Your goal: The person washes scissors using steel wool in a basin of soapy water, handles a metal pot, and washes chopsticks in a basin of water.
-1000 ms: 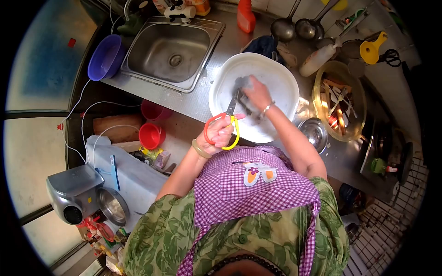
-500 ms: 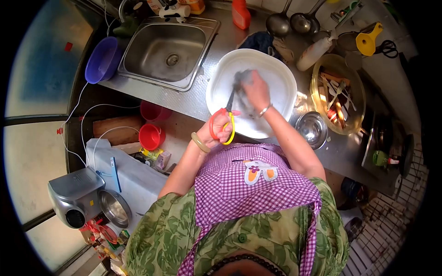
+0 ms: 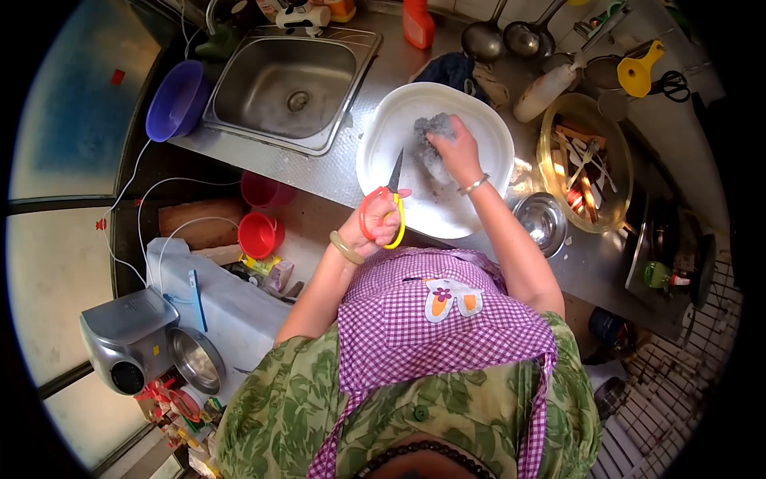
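My left hand is closed around a pair of scissors with red and yellow handles. Their dark blades are together and point away from me, over the near left part of a white basin. Above that basin, my right hand grips a grey, fuzzy scouring pad, which looks like steel wool. The pad is clear of the scissor tips. Some cloudy grey-white matter shows in the basin beneath my right hand; I cannot make out what it is.
A steel sink and a purple basin are to the left. Right of the white basin stand a metal bowl and a yellowish basin of utensils. Ladles, a white bottle and a red bottle line the back.
My right hand and the scouring pad have shifted slightly right, off the scissor blades, and are less blurred. My left hand with the scissors has barely moved.
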`<action>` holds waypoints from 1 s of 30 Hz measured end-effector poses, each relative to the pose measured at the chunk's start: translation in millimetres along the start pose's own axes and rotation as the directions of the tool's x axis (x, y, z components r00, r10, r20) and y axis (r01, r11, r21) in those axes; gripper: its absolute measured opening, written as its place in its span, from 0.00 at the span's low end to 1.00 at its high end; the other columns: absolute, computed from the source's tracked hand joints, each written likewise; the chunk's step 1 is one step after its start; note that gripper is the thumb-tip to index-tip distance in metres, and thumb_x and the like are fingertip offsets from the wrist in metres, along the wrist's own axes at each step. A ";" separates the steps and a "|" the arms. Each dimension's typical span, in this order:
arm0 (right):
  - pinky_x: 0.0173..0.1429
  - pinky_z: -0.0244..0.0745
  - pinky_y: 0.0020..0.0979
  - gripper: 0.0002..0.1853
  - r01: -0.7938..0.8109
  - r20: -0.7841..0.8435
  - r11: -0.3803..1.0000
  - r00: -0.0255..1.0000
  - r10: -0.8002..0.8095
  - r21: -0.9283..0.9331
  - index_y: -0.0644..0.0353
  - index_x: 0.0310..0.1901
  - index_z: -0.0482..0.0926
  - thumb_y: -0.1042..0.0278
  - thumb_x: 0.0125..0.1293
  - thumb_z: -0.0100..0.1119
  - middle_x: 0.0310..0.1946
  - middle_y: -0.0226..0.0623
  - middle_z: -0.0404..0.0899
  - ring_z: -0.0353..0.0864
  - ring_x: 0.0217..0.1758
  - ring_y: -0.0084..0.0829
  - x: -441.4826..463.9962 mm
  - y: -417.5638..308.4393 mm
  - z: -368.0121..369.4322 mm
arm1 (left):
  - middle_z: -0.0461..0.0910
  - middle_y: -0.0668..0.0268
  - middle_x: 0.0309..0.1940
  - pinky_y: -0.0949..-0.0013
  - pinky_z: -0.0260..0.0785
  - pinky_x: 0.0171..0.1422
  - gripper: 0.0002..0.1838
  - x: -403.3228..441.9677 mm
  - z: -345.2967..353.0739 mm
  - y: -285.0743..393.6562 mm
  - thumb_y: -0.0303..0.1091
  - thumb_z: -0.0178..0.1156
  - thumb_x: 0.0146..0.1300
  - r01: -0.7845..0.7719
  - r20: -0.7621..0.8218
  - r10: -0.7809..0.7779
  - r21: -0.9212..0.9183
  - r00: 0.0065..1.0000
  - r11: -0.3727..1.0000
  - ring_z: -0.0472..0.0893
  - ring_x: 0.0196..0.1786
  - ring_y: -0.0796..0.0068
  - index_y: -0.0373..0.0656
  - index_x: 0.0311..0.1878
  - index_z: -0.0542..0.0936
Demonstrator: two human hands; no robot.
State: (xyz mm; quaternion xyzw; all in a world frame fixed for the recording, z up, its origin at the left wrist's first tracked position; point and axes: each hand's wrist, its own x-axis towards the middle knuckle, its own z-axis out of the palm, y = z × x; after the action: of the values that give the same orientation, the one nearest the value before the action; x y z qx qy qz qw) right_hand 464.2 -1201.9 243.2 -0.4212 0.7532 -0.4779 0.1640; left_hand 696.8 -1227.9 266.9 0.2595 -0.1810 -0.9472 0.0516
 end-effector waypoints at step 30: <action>0.52 0.70 0.40 0.19 0.182 0.323 0.982 0.933 -0.156 -0.053 0.63 0.45 0.74 0.68 0.50 0.57 0.43 0.52 0.76 0.74 0.47 0.51 -37.5 -54.8 -7.9 | 0.60 0.75 0.15 0.87 0.51 0.13 0.19 6.1 19.6 26.8 0.46 0.42 0.71 0.009 0.020 -0.009 -0.027 1.000 1.000 0.59 0.14 0.86 0.48 0.25 0.66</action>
State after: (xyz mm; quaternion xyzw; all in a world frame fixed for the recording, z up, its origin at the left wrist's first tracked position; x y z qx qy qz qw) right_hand 507.4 -1178.0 288.3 -0.5622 0.6970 -0.3848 0.2237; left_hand 681.7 -1247.8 289.5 0.2500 -0.1676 -0.9524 0.0489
